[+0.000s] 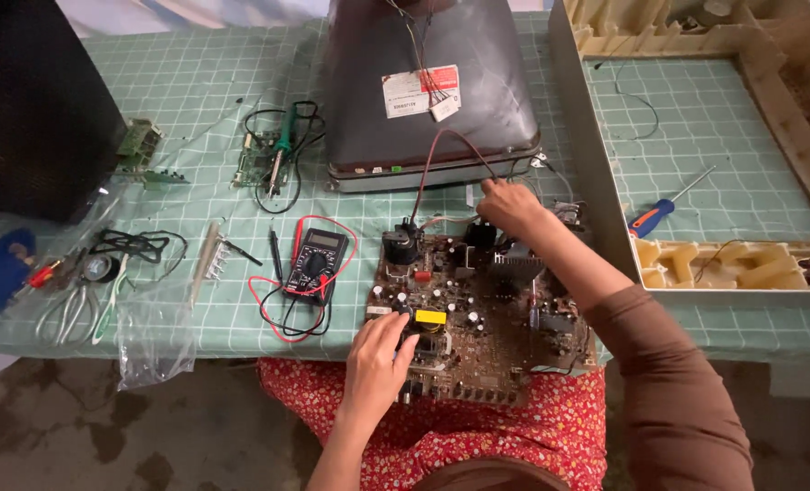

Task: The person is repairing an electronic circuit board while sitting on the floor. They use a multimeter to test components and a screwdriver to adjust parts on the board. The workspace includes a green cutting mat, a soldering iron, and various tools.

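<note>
A brown circuit board [477,350] crowded with components lies at the table's near edge, partly over my lap. My left hand [377,355] rests on its near left part, fingers curled around a black part beside a yellow component [430,318]. My right hand [507,202] reaches to the board's far edge, fingertips pinched at a wire close under the grey picture tube [427,55]. A red wire [432,155] arcs from the tube down to a black transformer [402,245] on the board.
A black multimeter [316,262] with red and black leads lies left of the board. Further left are a green-handled soldering iron [280,150], small green boards [139,141], pliers and tape. A beige plastic casing [596,136] and an orange-blue screwdriver [652,216] sit to the right.
</note>
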